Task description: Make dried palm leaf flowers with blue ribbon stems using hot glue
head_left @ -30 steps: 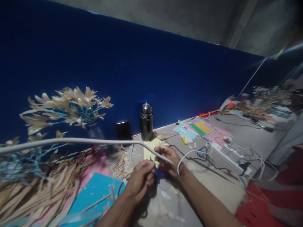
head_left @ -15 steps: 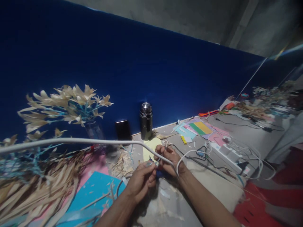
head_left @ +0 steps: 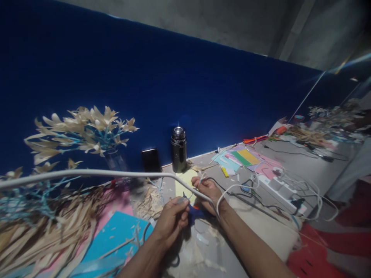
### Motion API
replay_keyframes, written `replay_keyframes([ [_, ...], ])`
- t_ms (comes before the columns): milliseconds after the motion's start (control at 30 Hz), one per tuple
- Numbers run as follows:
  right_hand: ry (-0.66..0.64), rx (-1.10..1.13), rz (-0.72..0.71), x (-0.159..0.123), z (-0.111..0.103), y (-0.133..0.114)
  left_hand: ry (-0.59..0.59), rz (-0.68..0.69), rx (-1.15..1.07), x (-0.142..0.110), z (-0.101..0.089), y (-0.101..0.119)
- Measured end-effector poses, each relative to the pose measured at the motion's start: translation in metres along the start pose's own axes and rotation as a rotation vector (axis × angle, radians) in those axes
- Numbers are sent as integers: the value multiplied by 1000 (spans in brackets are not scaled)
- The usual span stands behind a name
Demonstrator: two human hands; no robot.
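My left hand (head_left: 171, 221) is closed in a fist-like pinch over the grey table, its fingertips against a small dark blue piece (head_left: 194, 211). My right hand (head_left: 206, 190) sits just beyond it, fingers pinched on a thin pale strip (head_left: 202, 177) that sticks up from them. The two hands almost touch. A white cable (head_left: 95, 173) runs from the left edge across in front of both hands and over my right wrist. A pale yellow sheet (head_left: 184, 181) lies under the hands.
A dark metal flask (head_left: 179, 150) and a black phone (head_left: 151, 160) stand against the blue wall. Dried-leaf craft flowers (head_left: 84, 129) and strips fill the left. Cyan paper (head_left: 116, 235) lies near left. Coloured papers (head_left: 242, 157) and a white power strip (head_left: 279, 188) with cables lie to the right.
My right hand has lifted slightly away from my left, drawing the pale strip up. The left hand stays nearly in place.
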State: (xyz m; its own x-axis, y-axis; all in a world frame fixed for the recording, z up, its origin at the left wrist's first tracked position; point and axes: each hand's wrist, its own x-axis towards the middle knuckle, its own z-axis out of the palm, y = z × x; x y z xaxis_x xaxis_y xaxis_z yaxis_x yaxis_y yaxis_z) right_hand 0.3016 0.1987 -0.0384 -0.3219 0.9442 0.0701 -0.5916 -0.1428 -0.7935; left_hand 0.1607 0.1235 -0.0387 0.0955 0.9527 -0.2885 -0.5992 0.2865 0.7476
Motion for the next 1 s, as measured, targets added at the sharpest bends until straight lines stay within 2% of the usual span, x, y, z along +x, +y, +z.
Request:
replay_keyframes([
  [133, -44, 35, 60, 1, -2, 1, 24, 62, 15, 0, 1, 1],
  [267, 24, -20, 67, 2, -1, 2, 83, 131, 106, -1, 0, -2],
  [400, 69, -4, 82, 2, -1, 1, 81, 97, 109, 0, 0, -4],
  [500, 6, 57, 88, 1, 0, -3, 48, 40, 75, 1, 1, -4],
  [633, -78, 6, 64, -2, 1, -6, 78, 75, 91, 2, 0, -4],
  [733, 17, -83, 15, -1, -1, -1, 85, 100, 113, 3, -1, -6],
  [833, 97, -39, 36, 3, -4, 3, 75, 73, 107, 2, -2, -7],
  [1000, -65, 101, 103, 2, -1, -3, 74, 46, 47, 3, -3, -7],
])
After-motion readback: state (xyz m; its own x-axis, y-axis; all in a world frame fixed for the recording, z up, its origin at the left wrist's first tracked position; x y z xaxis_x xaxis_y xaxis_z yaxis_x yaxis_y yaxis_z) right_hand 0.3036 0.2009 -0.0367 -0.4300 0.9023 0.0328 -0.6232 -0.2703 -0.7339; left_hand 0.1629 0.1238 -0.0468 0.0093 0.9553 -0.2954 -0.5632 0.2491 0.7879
